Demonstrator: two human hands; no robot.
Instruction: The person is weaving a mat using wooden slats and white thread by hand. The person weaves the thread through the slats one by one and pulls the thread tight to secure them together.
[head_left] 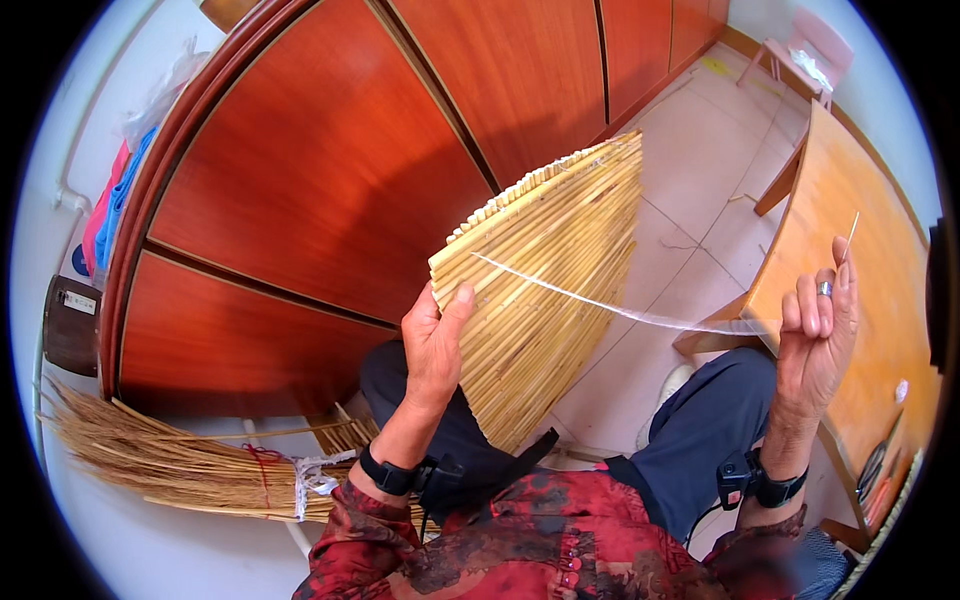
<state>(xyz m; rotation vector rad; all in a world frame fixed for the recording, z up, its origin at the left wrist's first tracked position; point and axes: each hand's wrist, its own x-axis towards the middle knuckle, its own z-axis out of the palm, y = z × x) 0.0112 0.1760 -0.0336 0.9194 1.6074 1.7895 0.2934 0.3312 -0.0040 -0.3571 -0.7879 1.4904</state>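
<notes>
A stiff mat of straw-coloured stalks point(560, 280), laid side by side, stands tilted in front of my knees. My left hand point(432, 345) grips its near left edge, with the thumb on the face and the other fingers behind, mostly hidden. From a point near the mat's upper left corner, a white thread point(600, 303) sags across to my right hand point(818, 330). That hand is raised over the wooden table's edge, its thumb and forefinger pinching a thin needle point(852, 235) that points up. A ring sits on one finger.
A wooden table point(850, 240) on the right bears scissors point(872, 468) near its edge. Red-brown cabinet doors point(320, 170) rise ahead and left. A tied bundle of dry stalks point(200, 460) lies at lower left. A pink chair point(810, 55) stands far right on the tiled floor point(690, 190).
</notes>
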